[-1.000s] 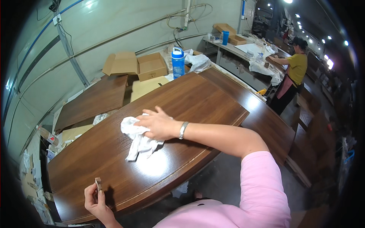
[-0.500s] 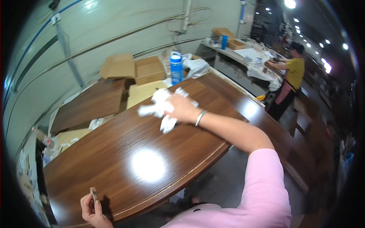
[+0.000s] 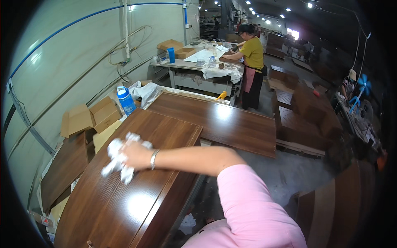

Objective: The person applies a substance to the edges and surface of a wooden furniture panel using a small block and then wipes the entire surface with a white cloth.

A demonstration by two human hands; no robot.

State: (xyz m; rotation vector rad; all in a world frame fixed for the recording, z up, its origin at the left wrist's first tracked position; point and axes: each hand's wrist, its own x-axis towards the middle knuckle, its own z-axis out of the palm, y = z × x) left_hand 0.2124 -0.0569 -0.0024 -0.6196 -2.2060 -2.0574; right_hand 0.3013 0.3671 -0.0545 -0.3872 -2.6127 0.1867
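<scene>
My right hand [image 3: 138, 155] is closed around a crumpled white cloth [image 3: 114, 160] and presses it on a dark brown wood-grain panel [image 3: 103, 202], near its far left edge. The cloth is smeared by motion. A silver bracelet [image 3: 154, 159] circles my right wrist. My left hand lies outside the picture. Only the small tip of a light brown piece [image 3: 89, 244] shows at the lower edge, and what it is I cannot make out.
Beyond lies a second brown panel [image 3: 231, 128]. A blue bottle [image 3: 125, 101] and open cardboard boxes [image 3: 103, 113] stand along the left wall. A co-worker in a yellow shirt [image 3: 253, 53] works at a far table [image 3: 182, 64]. Stacked brown boards [image 3: 302, 120] fill the right side.
The view has swung to the right, bringing more of the workshop in. My left hand, which held a small light brown piece, has dropped out of view. The right hand still grips the cloth.
</scene>
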